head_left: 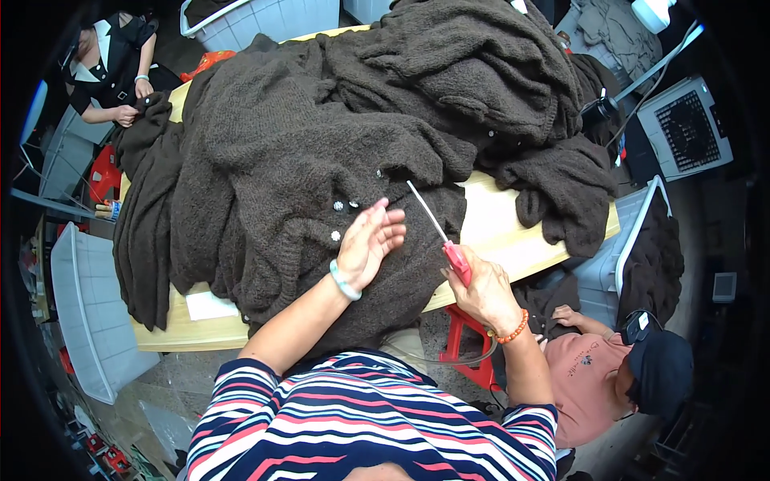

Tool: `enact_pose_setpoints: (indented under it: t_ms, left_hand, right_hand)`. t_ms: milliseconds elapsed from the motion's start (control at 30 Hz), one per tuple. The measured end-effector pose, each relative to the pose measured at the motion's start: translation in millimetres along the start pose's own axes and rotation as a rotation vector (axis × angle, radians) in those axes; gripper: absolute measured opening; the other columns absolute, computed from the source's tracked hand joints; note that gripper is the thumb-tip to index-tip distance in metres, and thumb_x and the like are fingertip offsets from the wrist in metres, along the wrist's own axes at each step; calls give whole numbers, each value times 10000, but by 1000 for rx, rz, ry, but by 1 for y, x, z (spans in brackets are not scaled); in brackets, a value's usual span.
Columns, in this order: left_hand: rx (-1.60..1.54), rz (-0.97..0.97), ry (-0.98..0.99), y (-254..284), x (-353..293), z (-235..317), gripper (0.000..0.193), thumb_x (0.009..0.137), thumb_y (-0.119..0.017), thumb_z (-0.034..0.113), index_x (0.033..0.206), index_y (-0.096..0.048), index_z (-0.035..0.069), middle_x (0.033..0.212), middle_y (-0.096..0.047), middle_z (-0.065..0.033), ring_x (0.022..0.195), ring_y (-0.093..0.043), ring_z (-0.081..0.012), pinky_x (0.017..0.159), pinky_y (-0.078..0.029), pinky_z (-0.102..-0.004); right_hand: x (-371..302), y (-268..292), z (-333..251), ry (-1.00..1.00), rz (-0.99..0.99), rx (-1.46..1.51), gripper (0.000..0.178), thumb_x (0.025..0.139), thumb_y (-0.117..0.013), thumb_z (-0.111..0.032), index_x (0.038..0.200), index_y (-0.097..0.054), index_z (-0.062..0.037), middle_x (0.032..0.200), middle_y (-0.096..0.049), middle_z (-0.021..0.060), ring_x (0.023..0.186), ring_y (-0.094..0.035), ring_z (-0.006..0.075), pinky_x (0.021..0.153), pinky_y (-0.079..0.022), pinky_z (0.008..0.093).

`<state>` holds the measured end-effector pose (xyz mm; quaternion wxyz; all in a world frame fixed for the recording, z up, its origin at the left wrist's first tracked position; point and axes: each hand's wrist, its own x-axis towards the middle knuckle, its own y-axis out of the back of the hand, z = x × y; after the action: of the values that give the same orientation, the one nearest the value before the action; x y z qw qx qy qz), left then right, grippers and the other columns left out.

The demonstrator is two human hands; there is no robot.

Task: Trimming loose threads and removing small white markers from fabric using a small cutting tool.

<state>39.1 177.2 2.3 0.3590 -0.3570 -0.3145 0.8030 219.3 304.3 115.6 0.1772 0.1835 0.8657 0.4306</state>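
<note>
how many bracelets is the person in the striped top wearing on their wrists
2: a pale green bangle on the wrist of the left hand, and an orange beaded bracelet on that of the right hand.

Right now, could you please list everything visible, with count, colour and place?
Wooden table: one, pale yellow, centre
Knitted garments: uncountable, dark brown, heaped on table
Round buttons: several, silvery, on garments
Thin metal tool: one, red handle, right of centre
Plastic tubs: several, whitish, around table
Plastic stool: at least one, red, near table
People: two, black clothing upper left, pink lower right
Lamp: one, white, upper right
Boxy unit: one, white, black grille, right
Striped shirt: one, multicoloured, bottom
Left hand: one, pale bracelet, centre
Right hand: one, orange bracelet, holding tool
</note>
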Motion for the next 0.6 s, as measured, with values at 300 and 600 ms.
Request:
enact_pose_setpoints:
  t_ms: [300,600]
  left_hand:
    - [-294,237,-143,-25,46,16,268,924,-697,275,1013,-576,53,1069,-628,-152,943,-649,-221,742,-573,-347]
    - [29,280,-546,-43,35,29,127,965,-617,117,1049,-628,22,1036,-676,-94,929,-704,-271,730,-618,-344]
  right_hand:
    - [-16,1,-10,-34,-19,13,331,882,-645,-170,1188,-568,-73,896,-675,214,830,-655,430,769,-528,475]
    - [3,19,3,96,-53,33,331,874,-657,-175,1187,-581,-101,818,-677,192,771,-664,405,728,-534,468]
